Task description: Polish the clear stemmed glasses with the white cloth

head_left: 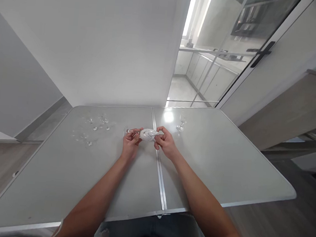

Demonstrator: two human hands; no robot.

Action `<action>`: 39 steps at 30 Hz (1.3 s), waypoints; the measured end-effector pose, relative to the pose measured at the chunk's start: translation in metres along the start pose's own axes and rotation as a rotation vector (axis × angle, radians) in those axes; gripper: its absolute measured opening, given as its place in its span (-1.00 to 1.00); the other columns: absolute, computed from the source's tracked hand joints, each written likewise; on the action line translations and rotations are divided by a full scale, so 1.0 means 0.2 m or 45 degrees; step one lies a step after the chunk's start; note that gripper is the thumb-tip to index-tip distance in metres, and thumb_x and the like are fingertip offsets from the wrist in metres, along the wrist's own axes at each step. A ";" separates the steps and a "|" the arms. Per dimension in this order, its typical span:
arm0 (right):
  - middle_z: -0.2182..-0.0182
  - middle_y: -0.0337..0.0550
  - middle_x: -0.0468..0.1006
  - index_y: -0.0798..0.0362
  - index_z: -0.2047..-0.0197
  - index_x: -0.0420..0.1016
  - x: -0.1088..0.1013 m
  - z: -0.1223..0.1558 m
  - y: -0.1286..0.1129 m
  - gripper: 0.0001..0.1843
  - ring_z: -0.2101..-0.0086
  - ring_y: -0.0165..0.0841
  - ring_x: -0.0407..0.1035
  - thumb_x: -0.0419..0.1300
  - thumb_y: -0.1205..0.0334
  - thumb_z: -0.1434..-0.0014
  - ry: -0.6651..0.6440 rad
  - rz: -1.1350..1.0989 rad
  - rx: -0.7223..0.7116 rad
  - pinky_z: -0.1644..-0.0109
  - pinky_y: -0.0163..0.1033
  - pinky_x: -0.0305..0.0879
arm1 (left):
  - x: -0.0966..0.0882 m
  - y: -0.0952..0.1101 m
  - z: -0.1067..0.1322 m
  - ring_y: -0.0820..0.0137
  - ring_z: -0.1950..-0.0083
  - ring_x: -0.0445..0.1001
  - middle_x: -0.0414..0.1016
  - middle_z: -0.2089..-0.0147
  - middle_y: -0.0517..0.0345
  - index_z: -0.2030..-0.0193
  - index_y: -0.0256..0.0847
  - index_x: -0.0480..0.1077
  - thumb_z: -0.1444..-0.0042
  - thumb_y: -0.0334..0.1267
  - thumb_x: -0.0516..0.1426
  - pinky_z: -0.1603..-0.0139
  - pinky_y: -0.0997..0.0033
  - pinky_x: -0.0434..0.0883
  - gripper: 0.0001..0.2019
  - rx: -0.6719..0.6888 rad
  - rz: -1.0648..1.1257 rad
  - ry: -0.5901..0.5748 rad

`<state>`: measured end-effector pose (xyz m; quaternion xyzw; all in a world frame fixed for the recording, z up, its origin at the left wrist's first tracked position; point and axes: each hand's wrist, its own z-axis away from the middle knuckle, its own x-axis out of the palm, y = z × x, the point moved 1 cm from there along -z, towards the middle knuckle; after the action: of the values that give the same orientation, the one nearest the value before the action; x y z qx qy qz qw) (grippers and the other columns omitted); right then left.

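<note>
Both my hands meet over the middle of a grey folding table (217,164). My left hand (131,142) is closed on the stem of a small clear stemmed glass (130,131) that lies sideways. A white cloth (148,134) is stuffed into the glass bowl. My right hand (165,141) pinches that cloth from the right. The glass's foot points left, past my left fingers.
Several small clear glasses (93,129) stand in a loose group at the table's far left. One more stemmed glass (181,123) stands upright at the far right of centre. A metal seam (159,177) runs down the table's middle. A white wall and a glass door lie beyond.
</note>
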<state>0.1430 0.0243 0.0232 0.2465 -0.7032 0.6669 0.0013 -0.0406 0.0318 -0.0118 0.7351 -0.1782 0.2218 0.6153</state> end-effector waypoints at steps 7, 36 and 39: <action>0.22 -0.23 0.50 -0.09 -0.09 0.36 0.03 -0.01 0.01 -0.43 0.37 -0.42 0.36 0.40 0.00 -0.05 0.123 0.046 -0.076 0.29 -0.29 0.31 | 0.03 -0.01 0.02 0.17 -0.12 0.53 0.57 -0.11 -0.05 0.17 -0.15 0.57 0.05 -0.22 0.41 -0.14 0.09 0.48 -0.72 0.013 0.006 -0.040; 0.57 -0.34 0.20 -0.01 0.35 0.31 -0.20 -0.06 -0.03 -0.68 0.59 -0.46 0.03 0.11 -0.08 -0.25 0.185 0.638 0.083 0.55 -0.33 -0.01 | 0.03 -0.01 0.07 0.30 0.34 0.49 0.60 0.28 -0.02 -0.30 -0.06 0.38 -0.30 -0.11 0.08 0.37 0.43 0.17 -0.56 0.473 -2.044 -0.590; 0.59 -0.36 0.17 -0.02 0.36 0.31 -0.20 -0.05 -0.02 -0.64 0.64 -0.50 -0.02 0.16 -0.14 -0.20 0.207 0.484 0.270 0.62 -0.34 -0.10 | 0.05 0.00 0.07 0.33 0.38 0.43 0.56 0.33 0.03 -0.27 -0.06 0.40 -0.26 -0.13 0.14 0.36 0.43 0.15 -0.56 0.410 -1.902 -0.582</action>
<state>0.1761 0.0475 0.0150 0.0541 -0.6605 0.7430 -0.0936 -0.0308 0.0176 -0.0083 0.7672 0.2740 -0.3827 0.4357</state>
